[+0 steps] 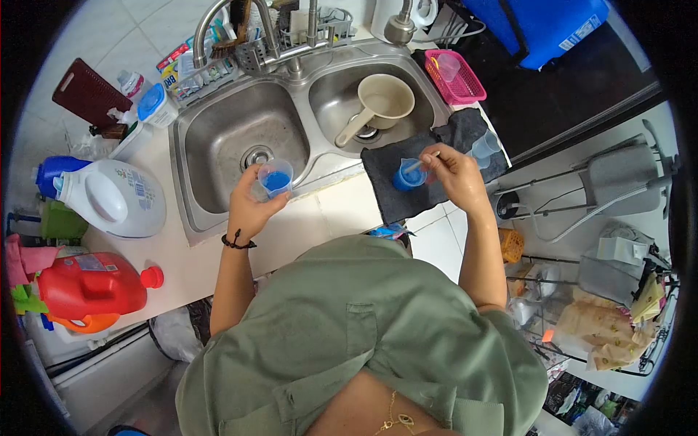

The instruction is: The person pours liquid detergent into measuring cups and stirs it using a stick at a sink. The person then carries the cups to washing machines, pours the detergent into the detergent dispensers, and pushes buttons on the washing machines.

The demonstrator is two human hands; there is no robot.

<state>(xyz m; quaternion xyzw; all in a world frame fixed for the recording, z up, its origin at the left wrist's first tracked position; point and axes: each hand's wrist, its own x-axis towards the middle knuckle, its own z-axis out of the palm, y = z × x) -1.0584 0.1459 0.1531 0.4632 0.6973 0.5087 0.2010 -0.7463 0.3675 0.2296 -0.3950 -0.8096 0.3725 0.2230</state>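
Observation:
My left hand (249, 206) is wrapped round a small clear plastic cup (277, 174) with blue liquid in it, held over the front rim of the left sink basin. My right hand (459, 179) pinches a thin pale stick (424, 163). The stick's lower end reaches into a second small cup (408, 176) of blue liquid, which stands on a dark grey cloth (385, 190). Whether that end is a spoon I cannot tell. Farther right, near my right knuckles, clear plastic cups (485, 147) stand on the same cloth.
The double sink has a left basin (218, 138) and a right one holding a beige dipper (386, 96). A faucet (294, 62) rises behind. Left on the counter stand a white jug (116, 198) and a red jug (94, 285). A pink basket (465, 87) sits back right.

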